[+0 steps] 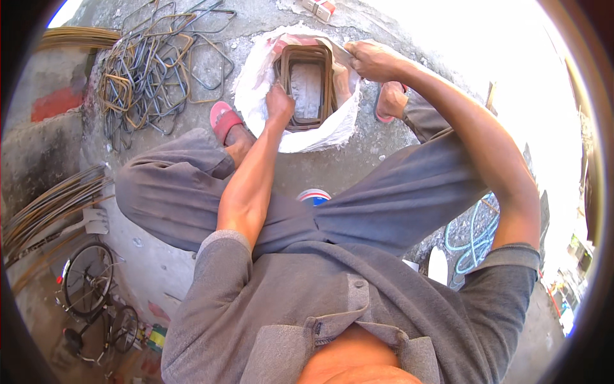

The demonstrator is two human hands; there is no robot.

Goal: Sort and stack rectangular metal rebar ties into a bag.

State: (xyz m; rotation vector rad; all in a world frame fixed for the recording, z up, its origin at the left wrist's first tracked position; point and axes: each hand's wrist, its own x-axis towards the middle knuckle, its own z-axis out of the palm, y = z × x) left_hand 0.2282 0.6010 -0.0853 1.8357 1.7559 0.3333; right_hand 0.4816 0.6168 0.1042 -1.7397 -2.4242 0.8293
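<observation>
Rusty steel stirrups, bent into rectangles, are seen stacked upright inside a white woven sack on the concrete floor, directly between the two hands. The left hand is closed on the near edge of the stack, fingers curled over the wire. The right hand is clenched on the sack's far rim, which is pulled open and taut.

Judged from the fill, the packing looks well advanced: a tidy bundle is already seated in the sack, yet the mouth is not closed.

Outward from the left grip, a loose tangled heap of stirrups is noted lying unpacked on the floor, apart from the sack. Pink sandals are planted either side of the sack, just beside it. Nearer the body, a round tin is partly hidden between the grey trouser legs. Long rebar lengths and a bicycle lie well off to the left; a blue hose is coiled to the right. Nothing is seen blocking the sack mouth.
</observation>
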